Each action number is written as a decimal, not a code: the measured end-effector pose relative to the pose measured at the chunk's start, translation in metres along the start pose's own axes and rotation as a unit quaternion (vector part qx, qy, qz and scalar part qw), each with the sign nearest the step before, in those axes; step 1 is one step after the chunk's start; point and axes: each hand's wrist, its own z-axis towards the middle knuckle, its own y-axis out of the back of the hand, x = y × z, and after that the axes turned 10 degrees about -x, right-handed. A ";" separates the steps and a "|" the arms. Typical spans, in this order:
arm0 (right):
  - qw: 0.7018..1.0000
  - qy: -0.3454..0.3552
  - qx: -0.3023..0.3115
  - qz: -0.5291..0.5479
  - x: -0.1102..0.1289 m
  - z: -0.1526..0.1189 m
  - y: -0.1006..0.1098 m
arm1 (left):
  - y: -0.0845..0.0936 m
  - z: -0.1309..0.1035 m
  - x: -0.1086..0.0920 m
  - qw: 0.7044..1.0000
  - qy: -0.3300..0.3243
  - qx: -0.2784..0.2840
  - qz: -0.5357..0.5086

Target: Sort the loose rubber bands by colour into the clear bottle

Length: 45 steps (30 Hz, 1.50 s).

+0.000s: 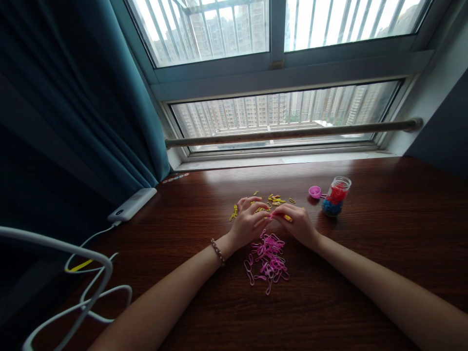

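Note:
My left hand (250, 220) and my right hand (298, 223) meet at the fingertips over the wooden table. Between them they pinch a small pink clip (271, 216). The left fingers are bent, with thumb and forefinger together. Around and behind the hands lie scattered yellow clips (276, 199), some partly hidden by the fingers. A heap of pink clips (269, 256) rests just in front of the hands, between my forearms. Right of my right hand stands a glass jar (335, 197) with red and blue pieces inside, beside a pink scoop (315, 192).
On the left a white power strip (132, 204) lies near the blue curtain (120, 122), with white cables (98, 292) looping at the table's left side. A metal bar (292, 134) crosses the window behind the wooden table (383, 214).

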 end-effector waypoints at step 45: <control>0.985 -0.109 0.033 -0.132 -0.034 -0.005 -0.007 | 0.004 0.001 -0.002 0.993 0.051 0.028 -0.101</control>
